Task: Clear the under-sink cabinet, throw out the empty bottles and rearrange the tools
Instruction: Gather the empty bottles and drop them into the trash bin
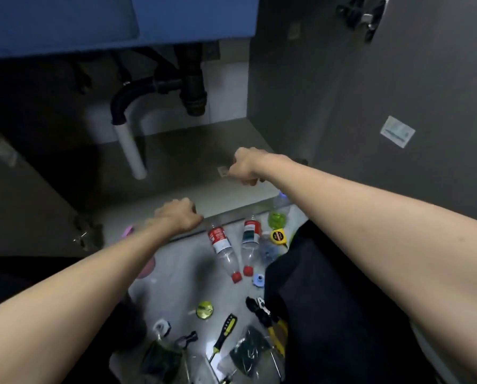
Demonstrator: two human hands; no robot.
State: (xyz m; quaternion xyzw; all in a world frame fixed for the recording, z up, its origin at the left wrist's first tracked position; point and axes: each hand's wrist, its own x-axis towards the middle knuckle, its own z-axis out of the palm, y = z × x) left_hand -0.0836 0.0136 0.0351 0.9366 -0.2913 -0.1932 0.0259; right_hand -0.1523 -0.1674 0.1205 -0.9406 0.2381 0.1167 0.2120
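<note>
Head view, read left to right. At far left I see a pink object [128,230] half hidden behind my left forearm, on the floor beside the cabinet's left door. My left hand [177,214] is curled into a loose fist with its fingers resting on the front lip of the cabinet floor [176,164]; I cannot tell whether it pinches anything. Above and behind it, the black drain trap [188,87] hangs under the blue sink [121,23], and a white pipe [130,149] runs down to the cabinet floor, which lies bare. On the floor tiles [181,261] in front of the cabinet lie two clear bottles with red caps, the left bottle [223,252] and the right bottle [249,245] nearly side by side, caps toward me. Below them sit a light blue cap [258,280], a round green lid [204,309], a yellow-and-black screwdriver [222,336], yellow-handled pliers [267,317] and clear bags of dark parts [249,353]. My right hand [245,167] is closed, knuckles forward, over the right part of the cabinet floor, next to a small pale tag [222,171]; what it grips, if anything, is hidden. Under my right forearm stand a green-tinted bottle [277,217] and a yellow tape measure [277,235]. At far right, the open cabinet door [411,92] carries a white sticker [397,131].
</note>
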